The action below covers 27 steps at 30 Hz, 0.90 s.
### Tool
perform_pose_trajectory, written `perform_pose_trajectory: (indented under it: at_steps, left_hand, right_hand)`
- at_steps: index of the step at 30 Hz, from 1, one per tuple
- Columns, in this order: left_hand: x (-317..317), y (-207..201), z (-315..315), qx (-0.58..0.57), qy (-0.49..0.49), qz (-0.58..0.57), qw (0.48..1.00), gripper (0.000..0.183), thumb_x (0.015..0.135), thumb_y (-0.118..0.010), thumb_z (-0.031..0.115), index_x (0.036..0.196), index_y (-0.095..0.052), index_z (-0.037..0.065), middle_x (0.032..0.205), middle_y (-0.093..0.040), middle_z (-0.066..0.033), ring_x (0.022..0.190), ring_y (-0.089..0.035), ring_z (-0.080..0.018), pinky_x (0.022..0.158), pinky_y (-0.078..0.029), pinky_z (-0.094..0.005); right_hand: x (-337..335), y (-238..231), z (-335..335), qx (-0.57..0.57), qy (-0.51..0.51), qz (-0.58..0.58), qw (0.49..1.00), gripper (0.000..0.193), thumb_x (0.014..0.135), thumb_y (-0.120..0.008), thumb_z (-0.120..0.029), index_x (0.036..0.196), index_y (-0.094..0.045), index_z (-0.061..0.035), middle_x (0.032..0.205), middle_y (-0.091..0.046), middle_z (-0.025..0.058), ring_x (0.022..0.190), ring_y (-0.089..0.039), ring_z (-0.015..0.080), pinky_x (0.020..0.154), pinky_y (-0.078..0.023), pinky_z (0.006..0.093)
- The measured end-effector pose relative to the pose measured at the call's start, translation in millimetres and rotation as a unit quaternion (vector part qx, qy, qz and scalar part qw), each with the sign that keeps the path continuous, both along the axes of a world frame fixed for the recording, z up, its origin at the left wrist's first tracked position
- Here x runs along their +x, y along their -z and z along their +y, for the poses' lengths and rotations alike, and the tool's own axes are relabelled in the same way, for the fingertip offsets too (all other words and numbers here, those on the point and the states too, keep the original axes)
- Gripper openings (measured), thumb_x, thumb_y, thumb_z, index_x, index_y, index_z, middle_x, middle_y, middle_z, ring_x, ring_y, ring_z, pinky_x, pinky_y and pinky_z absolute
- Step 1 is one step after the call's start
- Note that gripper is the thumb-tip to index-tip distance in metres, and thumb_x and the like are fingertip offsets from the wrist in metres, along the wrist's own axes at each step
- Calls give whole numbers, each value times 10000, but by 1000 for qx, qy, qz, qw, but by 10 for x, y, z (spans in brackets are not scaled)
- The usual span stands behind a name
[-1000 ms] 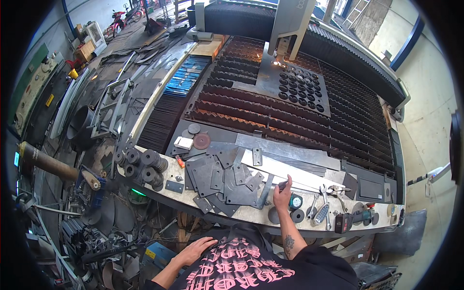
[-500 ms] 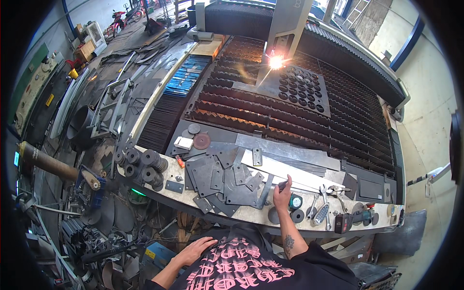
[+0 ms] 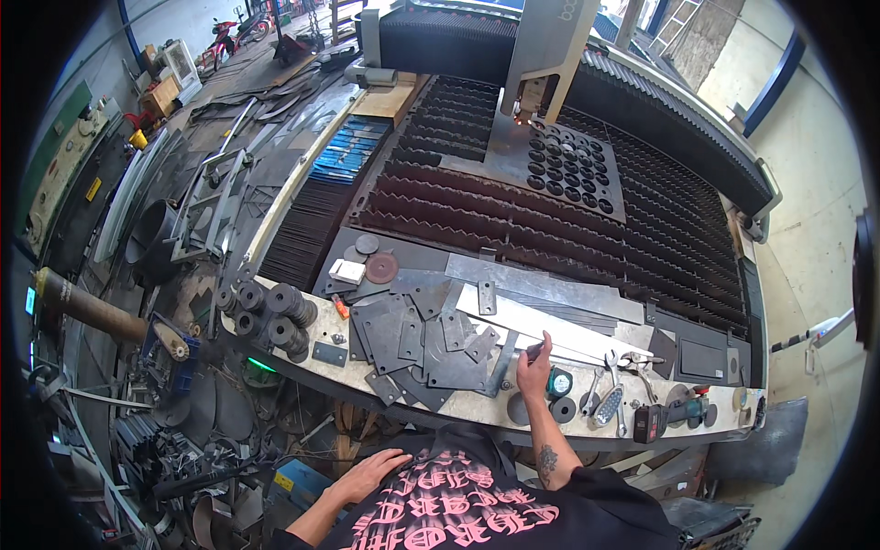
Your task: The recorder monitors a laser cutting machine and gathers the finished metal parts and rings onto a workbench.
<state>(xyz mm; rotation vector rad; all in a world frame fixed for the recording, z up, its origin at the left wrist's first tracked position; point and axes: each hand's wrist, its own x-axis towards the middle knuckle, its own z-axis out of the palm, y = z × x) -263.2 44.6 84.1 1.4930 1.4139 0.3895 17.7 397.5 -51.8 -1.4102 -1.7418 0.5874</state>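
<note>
My right hand (image 3: 532, 376) is raised over the machine's front ledge, its fingers closed round a small dark handheld object (image 3: 534, 350) that may be a remote. The thumb or a finger points up, and most of the object is hidden. Against the front of my black shirt, my left hand (image 3: 371, 475) lies flat and holds nothing. Beyond, a cutting machine's head (image 3: 530, 105) stands over a metal sheet (image 3: 513, 160) with rows of round cutouts. A green-rimmed tape measure (image 3: 559, 383) sits just right of my right hand.
Flat steel plates (image 3: 394, 335) pile up left of my right hand, with stacked dark rings (image 3: 284, 307) farther left. Wrenches (image 3: 612, 390), pliers (image 3: 639, 358) and a cordless grinder (image 3: 669, 414) lie rightward along the ledge. Toothed slats (image 3: 440, 206) fill the machine bed. Scrap metal clutters the left floor.
The bright flare and sparks under the cutting head have disappeared, leaving a tiny reddish glow. The orange light among the slats is gone too. Both hands stay practically where they were.
</note>
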Motion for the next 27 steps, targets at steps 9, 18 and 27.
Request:
perform_pose_trajectory:
  at_steps: [9,18,27]
  left_hand:
    - [26,-70,32,1,-1,3,1000,621,984,-518,101,1575,-360,208,1582,-369,-153,1466,-387,-343,1203,-333,-447]
    - [12,-12,-4,9,0,5,1000,614,981,-514,90,1570,-369,190,1571,-381,-159,1453,-398,-351,1206,-334,-438]
    - [3,-2,-7,-8,6,4,1000,597,982,-521,147,1561,-381,175,1575,-376,-158,1457,-394,-349,1207,-335,-431]
  right_hand:
    - [17,66,43,26,1,-18,1000,762,882,-640,-40,1555,-297,-141,861,-606,108,757,-620,254,727,-518,395]
    - [22,32,17,-64,5,25,998,747,873,-649,-71,1545,-323,-93,1215,-624,265,1014,-663,427,880,-520,484]
    - [42,18,-63,13,23,21,999,759,911,-665,-65,1571,-295,-130,1006,-635,135,828,-656,227,746,-541,367]
